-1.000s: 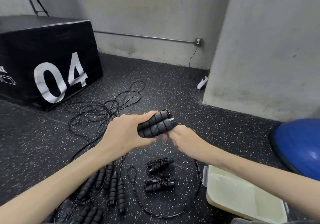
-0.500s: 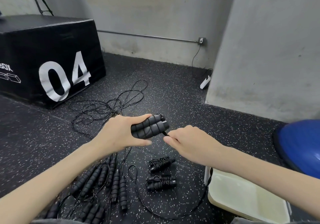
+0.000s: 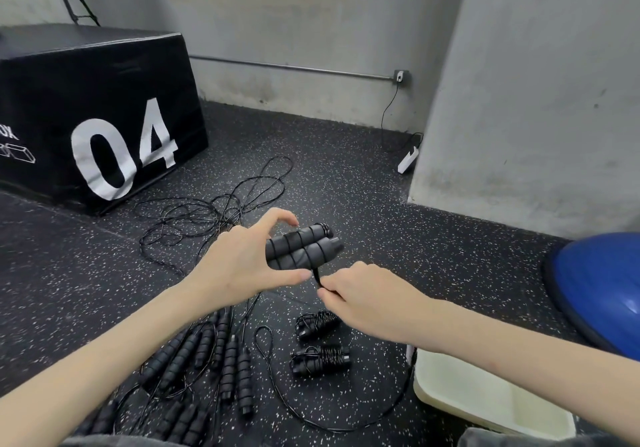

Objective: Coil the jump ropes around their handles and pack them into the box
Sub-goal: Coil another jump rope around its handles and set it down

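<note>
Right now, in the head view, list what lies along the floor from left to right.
Black box marked 04 → loose jump-rope handles → two coiled jump ropes → white box → blue dome.

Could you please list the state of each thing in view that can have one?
Left hand: holds the paired handles.
Paired handles: held up, partly wrapped.
Right hand: pinches the rope.
Two coiled ropes: on floor, unpacked.
Loose ropes: uncoiled.
Box: open, nothing visible inside.
</note>
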